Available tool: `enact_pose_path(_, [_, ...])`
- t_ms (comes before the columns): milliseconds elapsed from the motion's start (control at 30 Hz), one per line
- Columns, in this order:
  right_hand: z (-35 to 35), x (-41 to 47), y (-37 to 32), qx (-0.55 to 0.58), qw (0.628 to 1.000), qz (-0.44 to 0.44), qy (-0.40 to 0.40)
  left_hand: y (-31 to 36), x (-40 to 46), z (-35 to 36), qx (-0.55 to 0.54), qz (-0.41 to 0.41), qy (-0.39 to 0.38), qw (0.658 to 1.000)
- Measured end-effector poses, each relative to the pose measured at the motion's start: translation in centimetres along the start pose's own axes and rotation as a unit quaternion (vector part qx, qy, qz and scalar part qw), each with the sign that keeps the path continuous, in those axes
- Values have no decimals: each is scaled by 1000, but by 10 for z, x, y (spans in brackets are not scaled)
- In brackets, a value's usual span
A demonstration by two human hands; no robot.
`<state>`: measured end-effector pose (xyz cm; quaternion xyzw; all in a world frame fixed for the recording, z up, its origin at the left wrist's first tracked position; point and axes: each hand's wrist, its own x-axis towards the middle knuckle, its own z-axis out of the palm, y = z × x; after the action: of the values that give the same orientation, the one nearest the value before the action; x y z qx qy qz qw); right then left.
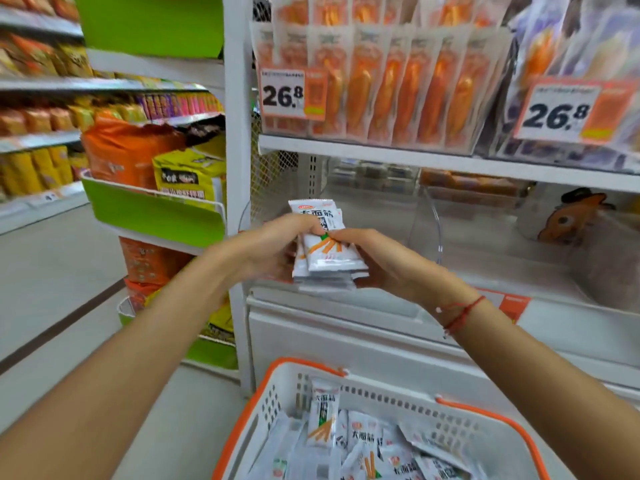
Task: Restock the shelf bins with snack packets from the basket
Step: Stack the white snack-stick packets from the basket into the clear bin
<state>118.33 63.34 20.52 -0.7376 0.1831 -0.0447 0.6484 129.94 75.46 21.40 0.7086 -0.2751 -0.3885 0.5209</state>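
White stack of flat snack packets (325, 251) sitting between both hands before clear plastic shelf bin (426, 230). Left hand (273, 247) curling round stack's left edge; right hand (377, 258) pinching right edge. Orange-rimmed white basket (277, 396) of packets waiting below, well apart.

White shelf (450, 164) is carrying upright orange snack packs (391, 98) behind price tags (293, 94); below, clear shelf bins (429, 230) are sitting on the lower ledge (381, 327).
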Motion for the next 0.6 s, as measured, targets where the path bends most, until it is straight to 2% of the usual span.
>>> enact_pose_path(133, [-16, 36, -22, 24, 999, 24, 10, 34, 26, -18, 82, 13, 14, 996])
enact_pose_path(367, [-34, 127, -21, -39, 991, 110, 66, 49, 105, -45, 139, -66, 21, 988])
enact_pose_path(467, [-34, 165, -7, -73, 990, 101, 69, 37, 145, -55, 195, -104, 53, 974])
enact_pose_path(600, [-34, 222, 12, -160, 979, 33, 119, 19, 194, -62, 224, -140, 89, 960])
